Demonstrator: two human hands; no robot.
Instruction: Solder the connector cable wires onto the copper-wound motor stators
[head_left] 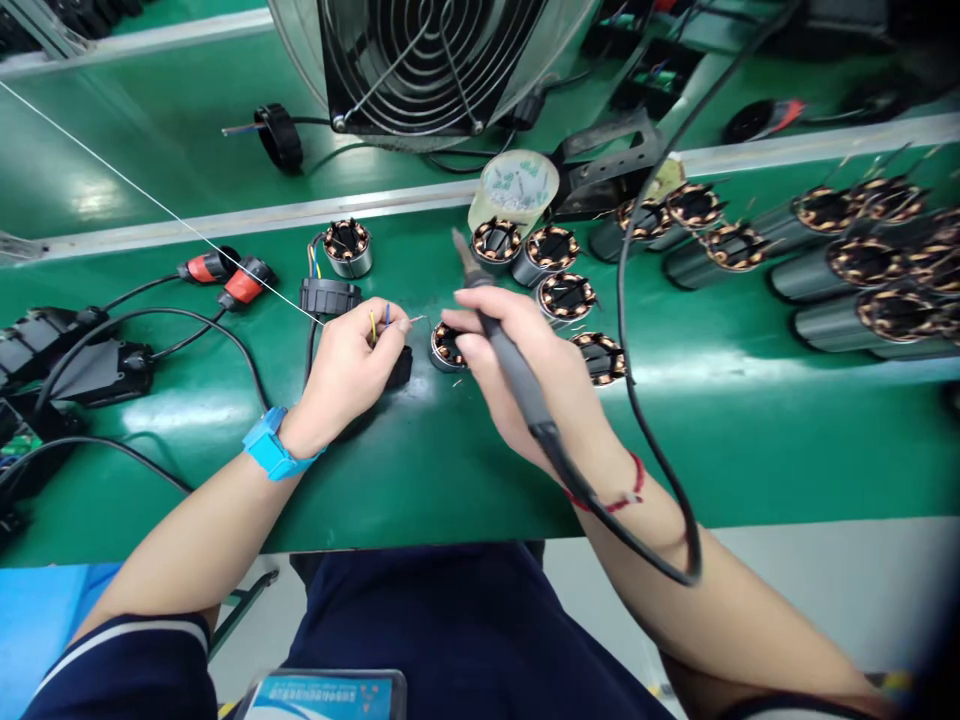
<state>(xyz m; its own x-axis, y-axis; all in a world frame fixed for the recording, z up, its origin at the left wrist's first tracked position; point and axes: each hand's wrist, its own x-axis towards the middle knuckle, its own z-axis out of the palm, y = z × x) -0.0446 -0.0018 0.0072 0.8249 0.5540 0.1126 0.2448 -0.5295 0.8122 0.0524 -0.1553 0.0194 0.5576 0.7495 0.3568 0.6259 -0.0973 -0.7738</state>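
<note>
My left hand (346, 358) is closed in a pinch on thin wires (388, 314); blue and yellow insulation shows at the fingers. A black part (400, 368) shows partly under this hand. My right hand (564, 372) is wrapped round a soldering iron (517, 378), its tip pointing up and away from me. Between the hands stands a small motor stator (445, 348) with copper windings, partly covered by my right fingers. Beyond my left hand are a black ring-shaped cap (330, 297) on a cable and another stator (347, 248) with coloured wires beside it.
Several stators (551, 250) stand to the right, with longer metal cylinders (832, 265) farther off. A fan (435, 60) and a translucent round container (517, 185) are at the back. Black cables with red-and-black connectors (247, 283) lie left. The iron's cord (626, 300) loops over my right forearm.
</note>
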